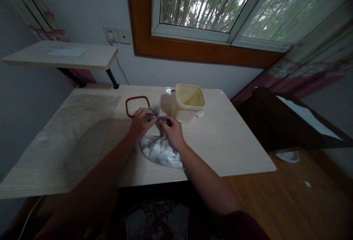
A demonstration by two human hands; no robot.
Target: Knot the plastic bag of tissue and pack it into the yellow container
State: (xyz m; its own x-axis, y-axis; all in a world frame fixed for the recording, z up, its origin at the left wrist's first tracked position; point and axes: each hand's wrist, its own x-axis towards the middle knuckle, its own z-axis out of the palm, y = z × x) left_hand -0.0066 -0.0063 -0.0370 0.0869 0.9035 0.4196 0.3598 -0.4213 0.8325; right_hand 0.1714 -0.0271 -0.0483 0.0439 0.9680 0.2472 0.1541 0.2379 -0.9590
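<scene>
A clear plastic bag (161, 151) with whitish contents rests near the front edge of the table. Its gathered neck stands up between my two hands. My left hand (141, 122) pinches the neck from the left, fingers closed. From the right, my right hand (172, 129) pinches the same bunched plastic, its fingertips almost meeting those of the left. What lies inside the bag is too blurred to name. Just behind my right hand stands a cream square container (186, 113) without a lid on it. A brown-red square ring (138, 97) lies flat behind my left hand.
The pale wooden table (226, 140) has a sheet of clear plastic (79, 129) spread over its left side. A raised shelf (91, 61) on black legs holds a paper (67, 51). A small white piece (200, 114) lies beside the container. A dark piece of furniture (298, 122) stands at the right.
</scene>
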